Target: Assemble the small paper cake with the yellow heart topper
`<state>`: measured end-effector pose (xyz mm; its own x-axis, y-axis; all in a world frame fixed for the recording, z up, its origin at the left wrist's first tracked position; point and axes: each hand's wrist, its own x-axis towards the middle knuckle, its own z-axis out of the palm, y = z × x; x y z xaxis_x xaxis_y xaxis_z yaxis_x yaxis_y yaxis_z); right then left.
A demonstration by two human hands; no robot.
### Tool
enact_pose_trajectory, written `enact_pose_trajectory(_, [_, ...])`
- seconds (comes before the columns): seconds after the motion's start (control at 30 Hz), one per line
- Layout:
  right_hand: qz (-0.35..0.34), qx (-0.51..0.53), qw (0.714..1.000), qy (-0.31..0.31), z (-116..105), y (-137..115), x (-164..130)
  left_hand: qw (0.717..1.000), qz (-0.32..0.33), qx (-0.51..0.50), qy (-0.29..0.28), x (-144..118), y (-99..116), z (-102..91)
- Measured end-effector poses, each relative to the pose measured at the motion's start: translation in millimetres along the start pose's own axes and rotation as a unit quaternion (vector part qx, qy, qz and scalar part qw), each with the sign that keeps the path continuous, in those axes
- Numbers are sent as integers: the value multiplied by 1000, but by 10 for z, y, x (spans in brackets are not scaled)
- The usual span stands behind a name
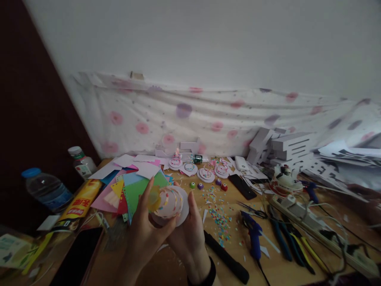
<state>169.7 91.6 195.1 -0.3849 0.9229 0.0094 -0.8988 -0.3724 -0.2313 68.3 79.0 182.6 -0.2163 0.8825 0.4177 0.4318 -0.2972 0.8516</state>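
Both hands raised over table (pixel 166 274): right hand (pixel 190 234) cradles paper cake (pixel 170 203) from beneath, left hand (pixel 145 234) pinches yellow trim (pixel 154 198) at its side; best pressed lightly, cake kept level.

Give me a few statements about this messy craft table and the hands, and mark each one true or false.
1. Both hands hold a small paper cake on a white round base. True: the left hand and the right hand grip it together.
2. The water bottle has a red cap. False: its cap is blue.
3. A blue glue gun lies on the table to the right of the hands. True.
4. The table is bare of scraps. False: coloured paper bits are scattered across it.
5. More small paper cakes stand in a row near the cloth. True.
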Motion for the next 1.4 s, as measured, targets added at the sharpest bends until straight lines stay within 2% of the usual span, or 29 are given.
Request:
enact_pose_trajectory(0.1, [7,6,1000,-22,-5,-18,4,999,-34,-30,-26,30,27,-22])
enact_pose_trajectory(0.2, [12,0,999,-38,-7,-76,4,985,-75,-138,-72,54,1,-53])
enact_pose_trajectory(0.27, [20,-1,999,-45,1,-121,3,971,-75,-207,-92,59,-29,-68])
enact_pose_trajectory(0.4, [28,7,998,-64,40,-167,-1,960,-58,-263,-83,88,-19,-91])
enact_pose_trajectory(0.5, [66,15,994,-84,86,-162,-29,948,-84,-292,-96,194,51,-157])
enact_pose_trajectory(0.63, [107,3,989,-98,158,-138,-112,909,-129,-343,-198,403,134,-295])
enact_pose_trajectory(0.73, [106,-1,990,-94,202,-119,-178,886,-98,-348,-289,507,178,-354])
enact_pose_trajectory(0.83, [110,-5,989,-96,228,-110,-213,879,-65,-334,-333,536,218,-353])
enact_pose_trajectory(0.9, [107,-6,989,-98,240,-112,-219,875,-60,-350,-328,524,244,-332])
enact_pose_trajectory(1.03, [98,-15,992,-82,268,-132,-218,872,-95,-372,-305,481,280,-282])
enact_pose_trajectory(1.2, [94,-16,993,-75,275,-161,-222,849,-116,-397,-328,482,279,-240])
enact_pose_trajectory(1.4, [93,13,992,-84,228,-192,-221,846,-130,-393,-336,488,322,-222])
